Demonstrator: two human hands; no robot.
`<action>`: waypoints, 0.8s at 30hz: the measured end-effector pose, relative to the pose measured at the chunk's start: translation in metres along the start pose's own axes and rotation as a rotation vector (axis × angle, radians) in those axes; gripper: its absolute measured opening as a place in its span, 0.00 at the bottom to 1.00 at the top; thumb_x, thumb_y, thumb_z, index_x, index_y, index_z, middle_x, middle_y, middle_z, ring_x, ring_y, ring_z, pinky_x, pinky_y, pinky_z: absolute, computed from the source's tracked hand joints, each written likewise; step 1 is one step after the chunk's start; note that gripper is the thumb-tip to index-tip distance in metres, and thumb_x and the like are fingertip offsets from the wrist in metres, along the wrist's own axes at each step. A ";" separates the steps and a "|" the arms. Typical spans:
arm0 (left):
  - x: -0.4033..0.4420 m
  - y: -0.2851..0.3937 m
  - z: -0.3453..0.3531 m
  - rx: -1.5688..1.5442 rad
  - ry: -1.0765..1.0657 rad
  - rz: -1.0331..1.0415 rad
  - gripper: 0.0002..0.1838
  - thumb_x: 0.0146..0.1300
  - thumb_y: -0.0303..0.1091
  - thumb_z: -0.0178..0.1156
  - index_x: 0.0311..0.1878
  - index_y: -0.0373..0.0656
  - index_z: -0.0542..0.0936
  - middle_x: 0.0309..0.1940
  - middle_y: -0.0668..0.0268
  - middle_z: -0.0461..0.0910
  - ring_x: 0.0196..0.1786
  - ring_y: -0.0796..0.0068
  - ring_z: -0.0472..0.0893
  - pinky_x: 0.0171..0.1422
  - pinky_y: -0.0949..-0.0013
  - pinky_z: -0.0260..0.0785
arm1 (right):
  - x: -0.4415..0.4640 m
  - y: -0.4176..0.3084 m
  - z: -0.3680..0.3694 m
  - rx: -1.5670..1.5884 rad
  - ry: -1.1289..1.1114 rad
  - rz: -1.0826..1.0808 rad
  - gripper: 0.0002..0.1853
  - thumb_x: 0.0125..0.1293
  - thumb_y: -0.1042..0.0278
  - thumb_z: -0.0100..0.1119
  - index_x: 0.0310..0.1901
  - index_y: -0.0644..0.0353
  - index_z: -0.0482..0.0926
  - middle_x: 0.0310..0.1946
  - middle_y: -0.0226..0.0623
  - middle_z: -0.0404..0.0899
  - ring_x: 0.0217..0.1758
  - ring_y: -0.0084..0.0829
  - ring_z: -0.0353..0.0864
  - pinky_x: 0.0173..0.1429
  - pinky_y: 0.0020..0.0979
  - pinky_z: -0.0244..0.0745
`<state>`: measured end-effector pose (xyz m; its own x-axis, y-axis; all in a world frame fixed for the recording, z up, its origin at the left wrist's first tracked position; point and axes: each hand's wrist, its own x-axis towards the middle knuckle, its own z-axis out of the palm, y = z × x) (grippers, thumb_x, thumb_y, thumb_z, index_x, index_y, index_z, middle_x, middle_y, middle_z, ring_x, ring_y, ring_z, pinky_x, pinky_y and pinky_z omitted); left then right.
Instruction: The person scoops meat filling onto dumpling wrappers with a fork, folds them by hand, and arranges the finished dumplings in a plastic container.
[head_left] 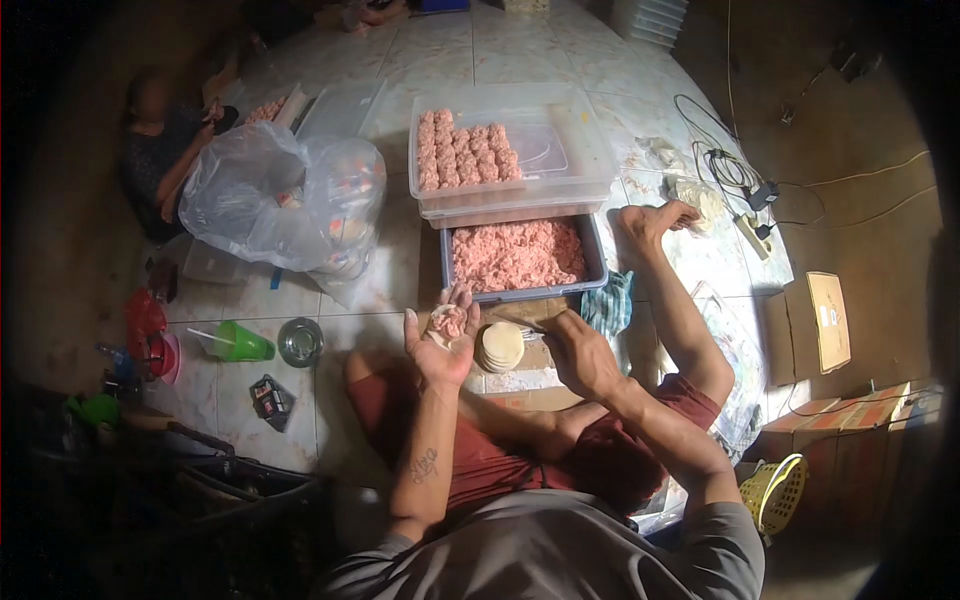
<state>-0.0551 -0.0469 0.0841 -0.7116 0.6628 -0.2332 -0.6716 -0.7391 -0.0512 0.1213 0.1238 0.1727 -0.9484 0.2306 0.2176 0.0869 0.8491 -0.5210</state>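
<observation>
meat (452, 317) on one wrapper (435, 334) in left hand (440, 350), right (586, 360) near one stack (502, 346)

The single view looks from the wearer's head, forward and steeply down over the grey shirt (540, 550). Wide and dark-rimmed, it has the left hand (442, 345) and right hand (585, 360) fairly near, mid-frame, the plastic tray (580, 190) beyond, and tiled floor (350, 85) stretching farther off.

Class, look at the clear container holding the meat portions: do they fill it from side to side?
No, the meat portions sit towards the left, leaving the right side of the clear container bare.
</observation>
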 end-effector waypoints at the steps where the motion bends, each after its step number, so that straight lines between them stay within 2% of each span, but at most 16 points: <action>1: -0.001 -0.002 -0.010 -0.011 0.004 0.000 0.39 0.72 0.62 0.50 0.66 0.32 0.73 0.69 0.41 0.72 0.72 0.45 0.73 0.79 0.44 0.62 | 0.005 -0.007 -0.003 0.168 0.068 -0.018 0.14 0.70 0.72 0.51 0.55 0.59 0.79 0.45 0.46 0.79 0.46 0.51 0.83 0.48 0.47 0.80; 2: -0.002 -0.007 -0.018 0.059 0.033 -0.046 0.40 0.73 0.63 0.49 0.66 0.31 0.73 0.68 0.41 0.73 0.71 0.45 0.74 0.78 0.45 0.63 | 0.011 -0.011 -0.004 0.335 0.134 -0.037 0.15 0.71 0.72 0.51 0.56 0.58 0.79 0.45 0.46 0.80 0.45 0.52 0.84 0.46 0.48 0.81; 3: -0.005 -0.016 -0.009 0.132 0.059 -0.091 0.41 0.73 0.65 0.48 0.66 0.31 0.73 0.67 0.40 0.74 0.70 0.44 0.74 0.78 0.46 0.64 | 0.016 -0.011 -0.001 0.329 0.126 -0.039 0.15 0.71 0.72 0.51 0.56 0.58 0.79 0.45 0.46 0.80 0.45 0.52 0.84 0.46 0.48 0.81; 4: -0.014 -0.026 -0.002 0.157 0.039 -0.153 0.41 0.74 0.67 0.46 0.65 0.31 0.73 0.67 0.41 0.74 0.70 0.45 0.75 0.77 0.48 0.65 | 0.020 -0.010 0.006 0.190 -0.056 -0.052 0.16 0.71 0.72 0.51 0.57 0.56 0.80 0.45 0.47 0.80 0.44 0.52 0.84 0.44 0.49 0.81; 5: -0.022 -0.034 0.012 0.247 0.029 -0.131 0.38 0.74 0.66 0.49 0.59 0.34 0.77 0.59 0.46 0.80 0.64 0.53 0.79 0.77 0.50 0.66 | 0.022 -0.008 0.016 0.053 -0.239 -0.060 0.16 0.71 0.72 0.51 0.58 0.54 0.80 0.45 0.47 0.81 0.43 0.53 0.85 0.43 0.49 0.82; 7: -0.016 -0.021 -0.010 0.230 0.017 -0.136 0.35 0.73 0.65 0.51 0.57 0.36 0.78 0.58 0.46 0.81 0.62 0.53 0.81 0.74 0.49 0.70 | 0.029 0.015 0.030 0.090 -0.194 -0.105 0.17 0.71 0.70 0.51 0.59 0.50 0.81 0.45 0.47 0.82 0.41 0.55 0.85 0.42 0.50 0.81; 9: -0.012 -0.013 -0.030 0.266 0.180 0.013 0.35 0.73 0.66 0.51 0.56 0.38 0.78 0.56 0.47 0.82 0.60 0.54 0.82 0.69 0.50 0.74 | 0.042 0.024 0.027 -0.157 -0.147 -0.126 0.16 0.71 0.68 0.52 0.58 0.52 0.81 0.43 0.47 0.83 0.41 0.56 0.85 0.41 0.50 0.81; 10: -0.013 -0.010 -0.030 0.288 0.223 0.022 0.35 0.73 0.68 0.48 0.52 0.40 0.79 0.52 0.50 0.84 0.54 0.55 0.84 0.61 0.52 0.78 | 0.065 -0.006 0.000 0.036 -0.120 -0.065 0.13 0.71 0.68 0.52 0.53 0.54 0.81 0.42 0.49 0.82 0.40 0.55 0.85 0.41 0.49 0.81; 11: -0.010 -0.008 -0.044 0.275 0.229 0.021 0.35 0.73 0.68 0.48 0.52 0.40 0.79 0.52 0.50 0.84 0.54 0.55 0.84 0.61 0.52 0.78 | 0.084 -0.013 -0.007 -0.007 -0.088 -0.135 0.09 0.71 0.69 0.50 0.47 0.57 0.80 0.39 0.51 0.82 0.38 0.54 0.85 0.40 0.49 0.81; 14: -0.001 -0.011 -0.071 0.446 0.190 -0.137 0.36 0.71 0.71 0.48 0.52 0.43 0.78 0.44 0.52 0.86 0.42 0.57 0.85 0.52 0.56 0.79 | 0.125 0.002 0.016 -0.204 -0.169 -0.069 0.11 0.74 0.68 0.45 0.43 0.57 0.79 0.37 0.51 0.80 0.36 0.52 0.84 0.39 0.49 0.81; 16: 0.000 -0.020 -0.064 0.489 0.204 -0.164 0.37 0.71 0.73 0.47 0.52 0.42 0.78 0.43 0.52 0.86 0.43 0.57 0.85 0.53 0.56 0.79 | 0.143 0.029 0.056 -0.217 -0.258 -0.136 0.15 0.75 0.65 0.39 0.43 0.58 0.78 0.36 0.50 0.80 0.35 0.51 0.84 0.38 0.50 0.80; 17: 0.001 -0.020 -0.064 0.538 0.227 -0.193 0.38 0.71 0.74 0.47 0.52 0.42 0.78 0.42 0.53 0.86 0.43 0.57 0.85 0.53 0.55 0.79 | 0.144 0.026 0.062 -0.201 -0.196 -0.206 0.16 0.75 0.64 0.38 0.43 0.58 0.79 0.36 0.50 0.80 0.36 0.52 0.83 0.38 0.50 0.79; 18: 0.003 -0.016 -0.064 0.479 0.169 -0.232 0.42 0.70 0.76 0.46 0.56 0.39 0.77 0.47 0.51 0.85 0.47 0.56 0.85 0.58 0.53 0.79 | 0.144 0.023 0.068 -0.189 -0.134 -0.277 0.17 0.76 0.63 0.37 0.42 0.58 0.79 0.35 0.50 0.80 0.36 0.52 0.83 0.38 0.50 0.78; 21: -0.003 -0.007 -0.044 0.452 0.143 -0.221 0.45 0.70 0.76 0.45 0.60 0.37 0.76 0.53 0.49 0.82 0.53 0.55 0.83 0.64 0.50 0.76 | 0.141 0.012 0.053 -0.124 -0.113 -0.244 0.14 0.74 0.65 0.42 0.40 0.59 0.79 0.35 0.49 0.80 0.36 0.53 0.82 0.39 0.50 0.77; 22: -0.007 -0.002 -0.033 0.453 0.122 -0.232 0.47 0.69 0.77 0.44 0.63 0.35 0.74 0.59 0.46 0.79 0.61 0.51 0.81 0.70 0.48 0.72 | 0.137 0.005 0.038 -0.067 -0.088 -0.206 0.11 0.73 0.67 0.45 0.39 0.60 0.78 0.35 0.48 0.80 0.35 0.54 0.82 0.39 0.51 0.77; 24: -0.010 0.004 -0.024 0.330 0.069 -0.255 0.48 0.69 0.77 0.44 0.64 0.34 0.73 0.60 0.44 0.78 0.64 0.49 0.79 0.72 0.47 0.71 | 0.119 -0.005 0.008 -0.007 -0.124 -0.202 0.08 0.71 0.69 0.49 0.41 0.61 0.79 0.36 0.48 0.80 0.37 0.54 0.82 0.41 0.51 0.77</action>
<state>-0.0459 -0.0598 0.0626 -0.5061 0.8017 -0.3180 -0.8624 -0.4668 0.1959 0.0052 0.1429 0.1947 -0.9768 -0.0043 0.2140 -0.1071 0.8755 -0.4712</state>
